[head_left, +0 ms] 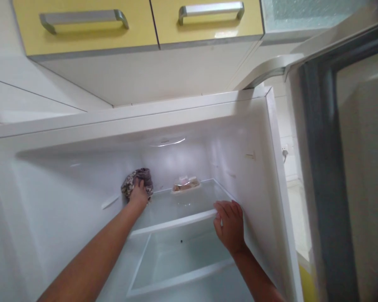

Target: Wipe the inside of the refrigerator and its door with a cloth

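My left hand point(139, 193) reaches deep into an open refrigerator and is closed on a crumpled patterned cloth point(145, 174). The cloth is brownish-grey with a pale print, and it is pressed near the left wall at the back. My right hand point(231, 224) is at the right end of the upper glass shelf point(182, 219), its fingers bent around the white front edge. At the back of that shelf lies a small white tray point(185, 186) with brownish food under clear wrap.
Below is a second glass shelf point(182, 277), with a small dark speck near its back. The refrigerator door point(321, 167) stands open at the right. Yellow cabinets point(91, 35) with metal handles hang above. A plug point(284, 154) is in the wall behind the door.
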The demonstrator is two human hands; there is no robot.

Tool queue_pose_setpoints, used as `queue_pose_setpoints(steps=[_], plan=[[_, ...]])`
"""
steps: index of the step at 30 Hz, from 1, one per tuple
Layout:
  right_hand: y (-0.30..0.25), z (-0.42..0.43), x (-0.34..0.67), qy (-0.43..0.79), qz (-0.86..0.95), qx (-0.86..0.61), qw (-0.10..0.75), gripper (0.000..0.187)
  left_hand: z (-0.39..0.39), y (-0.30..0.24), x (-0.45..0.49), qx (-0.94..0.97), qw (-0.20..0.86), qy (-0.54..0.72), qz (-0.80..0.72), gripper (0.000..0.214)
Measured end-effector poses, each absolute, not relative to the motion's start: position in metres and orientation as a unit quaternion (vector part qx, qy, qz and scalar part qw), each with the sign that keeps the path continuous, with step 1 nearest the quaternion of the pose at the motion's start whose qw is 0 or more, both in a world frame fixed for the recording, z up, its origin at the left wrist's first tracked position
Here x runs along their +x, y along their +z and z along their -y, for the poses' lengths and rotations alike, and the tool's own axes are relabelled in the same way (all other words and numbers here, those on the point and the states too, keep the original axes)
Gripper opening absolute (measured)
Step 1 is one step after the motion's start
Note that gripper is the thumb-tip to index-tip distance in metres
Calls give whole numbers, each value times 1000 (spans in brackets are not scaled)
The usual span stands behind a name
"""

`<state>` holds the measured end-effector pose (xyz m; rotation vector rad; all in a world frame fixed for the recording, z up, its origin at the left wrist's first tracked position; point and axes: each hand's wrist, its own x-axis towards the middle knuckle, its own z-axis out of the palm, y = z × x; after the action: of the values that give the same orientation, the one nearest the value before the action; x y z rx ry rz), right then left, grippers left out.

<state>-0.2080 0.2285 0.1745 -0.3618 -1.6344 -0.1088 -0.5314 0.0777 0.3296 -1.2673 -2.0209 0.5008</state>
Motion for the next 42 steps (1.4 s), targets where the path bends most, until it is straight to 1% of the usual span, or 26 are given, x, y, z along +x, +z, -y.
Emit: queue_pose_setpoints(steps=[6, 13, 20, 25, 28, 32, 36, 39, 42], plan=[[171, -232, -212, -54, 713, -153, 682, 29, -107, 330, -560, -472, 331, 250, 778, 22], [170, -231, -209, -37, 725, -158, 670, 32, -90, 335, -531, -482, 326, 260, 771, 25], [174, -226, -206, -33, 735, -167, 657, 31, -44, 342, -465, -465, 315, 271, 782, 19], [178, -222, -205, -30, 733, -167, 659, 29, 19, 342, -410, -456, 321, 276, 783, 22], [179, -221, -206, -29, 726, -166, 667, 29, 65, 346, -389, -465, 353, 256, 770, 26], [178, -221, -206, -26, 729, -163, 665, 30, 97, 364, -377, -455, 447, 210, 741, 40], [178, -222, -205, -21, 733, -160, 661, 32, 80, 396, -377, -422, 497, 195, 733, 39], [178, -221, -205, -18, 733, -159, 661, 33, 47, 420, -390, -414, 500, 200, 734, 35], [178, -220, -206, -16, 725, -161, 669, 34, 12, 435, -415, -406, 482, 211, 748, 32]])
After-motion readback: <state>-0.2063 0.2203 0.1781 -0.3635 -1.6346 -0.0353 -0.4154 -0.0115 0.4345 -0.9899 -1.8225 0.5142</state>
